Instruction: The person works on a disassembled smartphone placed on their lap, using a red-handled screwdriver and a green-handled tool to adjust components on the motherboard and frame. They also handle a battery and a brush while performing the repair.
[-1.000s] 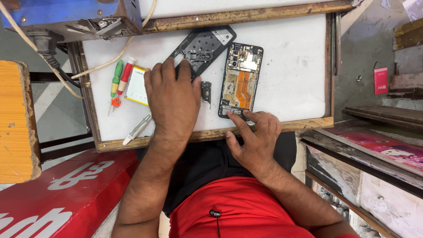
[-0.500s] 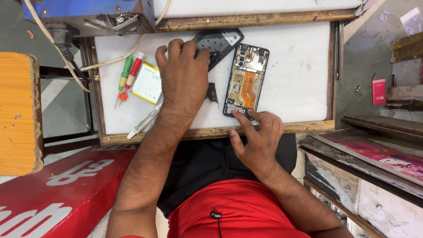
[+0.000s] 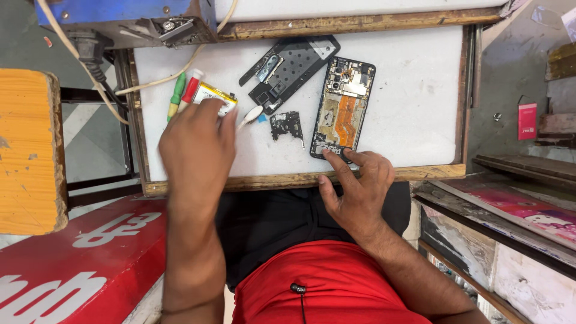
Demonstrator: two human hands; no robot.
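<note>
My left hand (image 3: 197,144) has slid away from the middle of the counter (image 3: 414,102) toward the left of the frame; half a second ago it lay over the black back cover (image 3: 291,69), which is now fully uncovered. It now rests palm down with its fingers on the small yellow battery pack (image 3: 215,95), just beside the green and red screwdrivers (image 3: 183,90). I cannot tell whether the fingers are pinching the pack or only lying on it, as the hand is blurred by motion. A white plastic pry tool (image 3: 251,115) lies just right of that hand, and the small black bracket plate (image 3: 286,125) sits apart from it, near the centre.

My right hand (image 3: 359,192) has hardly moved: it is spread open at the lower edge of the counter, one fingertip (image 3: 327,155) pressing the bottom end of the opened phone body (image 3: 343,108), thumb hooked over the wooden rim. The phone lies face down, upper centre, its orange flex and boards exposed.

To my eye, the work has turned from the cover to the battery while the phone stays pinned.
</note>
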